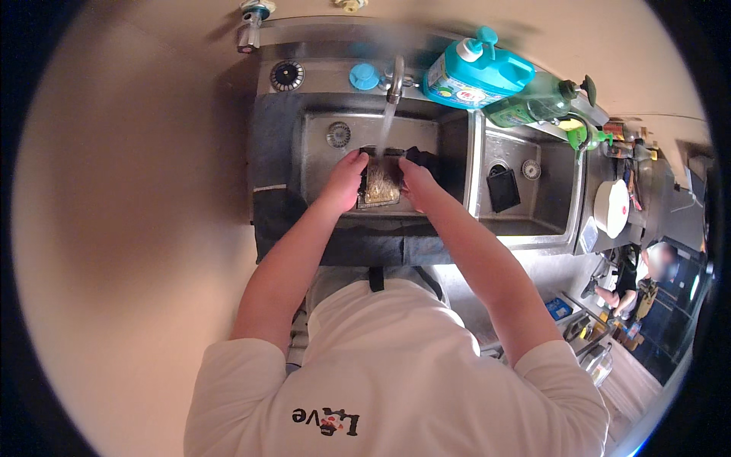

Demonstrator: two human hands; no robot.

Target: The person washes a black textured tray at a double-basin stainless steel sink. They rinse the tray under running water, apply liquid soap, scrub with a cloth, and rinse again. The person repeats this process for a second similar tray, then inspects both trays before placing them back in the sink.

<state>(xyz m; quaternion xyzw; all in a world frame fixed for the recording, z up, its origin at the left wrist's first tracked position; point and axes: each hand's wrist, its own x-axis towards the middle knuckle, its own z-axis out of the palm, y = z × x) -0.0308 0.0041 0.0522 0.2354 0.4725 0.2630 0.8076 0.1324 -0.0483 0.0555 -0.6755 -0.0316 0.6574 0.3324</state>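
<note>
Both my hands hold a flat, dark rectangular tray-like piece point(382, 186) over the left basin point(320, 164) of a steel double sink. My left hand point(349, 180) is closed on its left edge, and my right hand point(416, 183) grips the right edge. Water from the faucet point(396, 80) runs down onto it, and its wet face shines yellowish. What exactly the piece is cannot be made out. A dark, crumpled-looking thing point(423, 158) shows just beyond my right hand. In the right basin point(552, 217) lies a similar black rectangular piece point(502, 189), near the drain.
Behind the sink stand a large turquoise pump jug point(476, 76), a green pump bottle point(529, 99) and a blue round stopper point(364, 76). A drain strainer point(287, 75) sits at the back left. A white round container point(611, 208) is further right. Another person point(628, 278) is at the far right.
</note>
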